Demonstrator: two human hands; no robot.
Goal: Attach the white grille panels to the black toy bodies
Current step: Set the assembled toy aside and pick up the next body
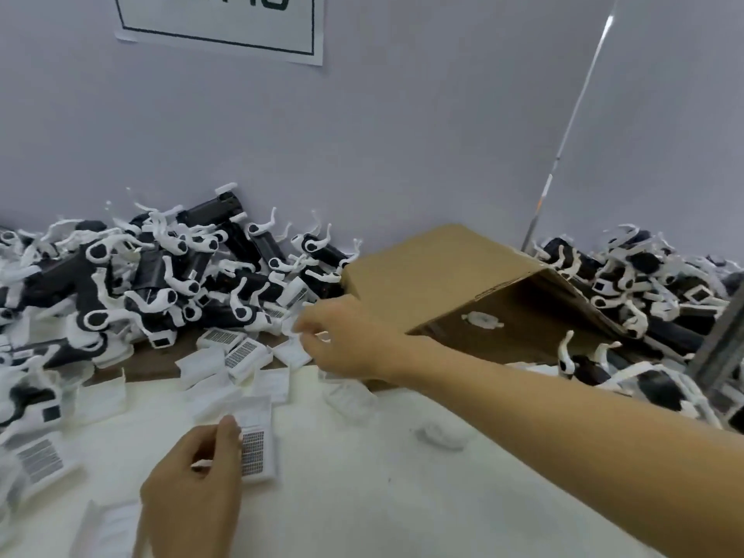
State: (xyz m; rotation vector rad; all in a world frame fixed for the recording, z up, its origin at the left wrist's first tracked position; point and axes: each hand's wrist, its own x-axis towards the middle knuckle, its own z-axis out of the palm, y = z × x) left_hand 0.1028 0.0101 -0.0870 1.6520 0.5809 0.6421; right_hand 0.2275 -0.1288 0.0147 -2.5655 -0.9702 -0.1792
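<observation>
My left hand pinches a white grille panel; light, stiff plastic, best gripped by its edges; right hand fingers loosely curled, reaching toward the black toy bodies.

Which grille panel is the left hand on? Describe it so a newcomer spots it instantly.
Start at the white table in the foreground, then find the left hand at bottom centre. The white grille panel lies against its thumb, dark slotted grid facing up; nearby panels lie apart from both hands.
</observation>
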